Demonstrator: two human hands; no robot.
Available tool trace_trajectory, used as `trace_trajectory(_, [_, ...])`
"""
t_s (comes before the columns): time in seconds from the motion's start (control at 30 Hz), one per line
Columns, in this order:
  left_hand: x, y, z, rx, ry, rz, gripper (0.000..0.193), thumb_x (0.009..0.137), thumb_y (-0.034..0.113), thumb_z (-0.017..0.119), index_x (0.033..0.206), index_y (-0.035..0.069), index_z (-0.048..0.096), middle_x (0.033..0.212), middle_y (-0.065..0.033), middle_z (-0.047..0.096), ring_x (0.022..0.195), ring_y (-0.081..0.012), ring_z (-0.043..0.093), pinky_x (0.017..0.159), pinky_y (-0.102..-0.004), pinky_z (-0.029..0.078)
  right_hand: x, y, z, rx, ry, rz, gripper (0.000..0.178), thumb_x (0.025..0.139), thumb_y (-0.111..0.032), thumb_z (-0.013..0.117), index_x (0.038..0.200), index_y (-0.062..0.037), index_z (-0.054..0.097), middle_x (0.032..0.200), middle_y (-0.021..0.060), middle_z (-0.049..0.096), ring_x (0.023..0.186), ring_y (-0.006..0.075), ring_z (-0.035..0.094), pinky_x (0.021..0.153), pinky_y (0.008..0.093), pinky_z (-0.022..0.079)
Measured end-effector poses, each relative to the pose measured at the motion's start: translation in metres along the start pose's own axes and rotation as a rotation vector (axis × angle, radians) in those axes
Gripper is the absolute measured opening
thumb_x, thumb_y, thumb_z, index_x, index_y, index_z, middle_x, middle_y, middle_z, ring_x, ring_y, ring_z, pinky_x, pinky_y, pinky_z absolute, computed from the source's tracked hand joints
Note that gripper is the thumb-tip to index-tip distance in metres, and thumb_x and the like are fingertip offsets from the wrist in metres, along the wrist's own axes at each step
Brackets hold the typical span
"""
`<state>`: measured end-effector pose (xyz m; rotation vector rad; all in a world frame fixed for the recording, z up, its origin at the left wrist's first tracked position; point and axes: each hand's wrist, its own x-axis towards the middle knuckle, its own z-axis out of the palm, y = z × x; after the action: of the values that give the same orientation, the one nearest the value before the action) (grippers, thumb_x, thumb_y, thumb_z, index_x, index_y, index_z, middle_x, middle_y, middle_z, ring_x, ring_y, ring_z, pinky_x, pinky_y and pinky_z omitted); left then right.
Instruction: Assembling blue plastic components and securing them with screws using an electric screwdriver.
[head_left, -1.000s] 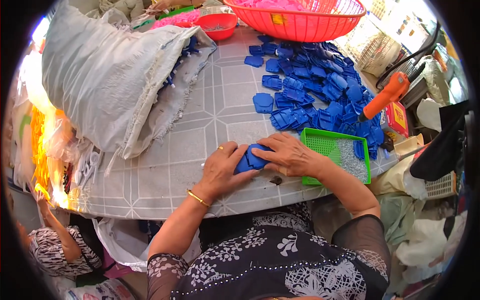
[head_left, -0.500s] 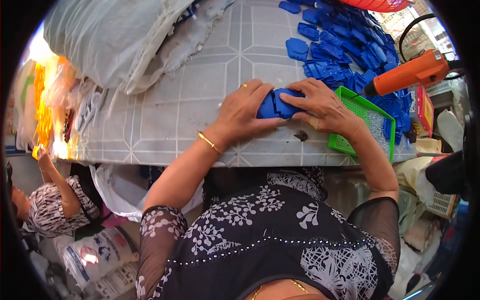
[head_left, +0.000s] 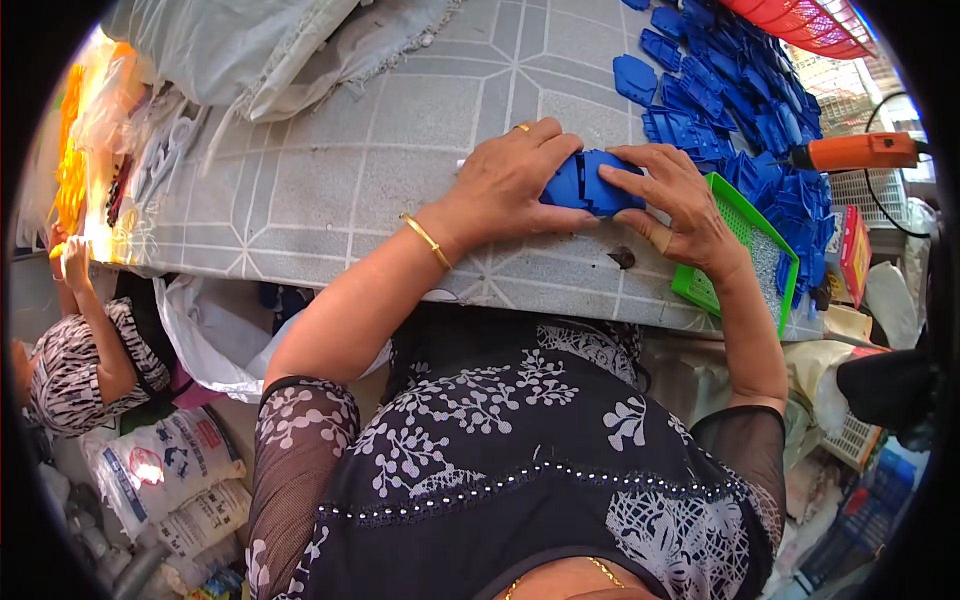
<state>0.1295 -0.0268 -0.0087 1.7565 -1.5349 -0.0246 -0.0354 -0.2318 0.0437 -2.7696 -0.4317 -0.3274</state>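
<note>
Between my two hands, low over the tabletop, is a blue plastic housing (head_left: 598, 183) with a dark seam across its middle. My left hand (head_left: 512, 185) has its fingers and thumb closed round the left end. My right hand (head_left: 675, 200) grips the right end, thumb and fingers on its top and near side. Part of the housing is hidden under the fingers. Close to my right wrist stands a green basket (head_left: 787, 285) with many small metal screws (head_left: 765, 258) in it.
Many blue plastic pieces (head_left: 735, 90) lie heaped at the far right. An orange electric screwdriver (head_left: 860, 152) hangs beyond the basket. A red basket (head_left: 810, 25) is at the back. A pale sack (head_left: 220, 45) covers the table's far left. Another person (head_left: 85, 350) works at left.
The view has shifted, so the table sits higher in it. The screwdriver has swung up and away to the right. Both hands still hold the blue housing.
</note>
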Motion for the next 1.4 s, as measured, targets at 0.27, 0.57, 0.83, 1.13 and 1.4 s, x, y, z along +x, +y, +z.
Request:
trace_trajectory(0.27, [0.0,-0.003,-0.003,0.003,-0.059,-0.001,0.068,0.072,0.042,0.087,0.124,0.006,0.062,0.114,-0.0127,0.062,0.101,-0.0346,0.065,0.086,-0.0429,0.054,0.006,-0.004,-0.005,-0.035,-0.058,0.044,0.056,0.08,-0.017,0.079,0.134,-0.0168,0.066,0.132,0.0138,0.063,0.117,0.034,0.059,0.1,0.0449,0.046])
trace_trajectory(0.57, [-0.003,-0.002,-0.003,0.005,-0.049,0.016,0.07,0.071,0.044,0.087,0.124,0.006,0.062,0.114,-0.0136,0.063,0.1,-0.035,0.066,0.086,-0.0427,0.054,0.009,-0.019,-0.012,-0.148,-0.097,-0.005,0.052,0.08,-0.017,0.079,0.131,-0.0128,0.067,0.129,0.0137,0.063,0.114,0.0328,0.059,0.094,0.0434,0.046])
trace_trajectory(0.83, [-0.001,-0.002,-0.004,0.01,-0.049,0.03,0.07,0.071,0.043,0.087,0.125,0.006,0.062,0.112,-0.0131,0.062,0.099,-0.0347,0.066,0.085,-0.0426,0.054,0.013,-0.006,0.0,-0.06,-0.067,-0.023,0.053,0.08,-0.015,0.079,0.131,-0.0127,0.066,0.128,0.0134,0.064,0.114,0.0336,0.06,0.096,0.0443,0.046])
trace_trajectory(1.13, [0.006,0.011,-0.003,0.076,0.014,0.06,0.061,0.075,0.045,0.083,0.12,0.008,0.063,0.102,-0.0138,0.06,0.094,-0.0356,0.064,0.079,-0.0447,0.053,0.003,-0.002,0.013,0.069,0.059,0.054,0.056,0.079,-0.017,0.08,0.132,-0.0081,0.064,0.133,0.0149,0.065,0.12,0.0365,0.06,0.103,0.0472,0.047])
trace_trajectory(1.4, [0.0,0.017,-0.003,0.092,-0.023,-0.011,0.061,0.074,0.041,0.086,0.12,0.006,0.066,0.107,-0.0135,0.063,0.098,-0.0348,0.064,0.08,-0.0443,0.054,-0.086,-0.024,-0.051,-0.415,0.988,0.248,0.025,0.084,0.004,0.075,0.104,-0.0068,0.067,0.106,0.0104,0.067,0.097,0.0229,0.064,0.083,0.0378,0.05])
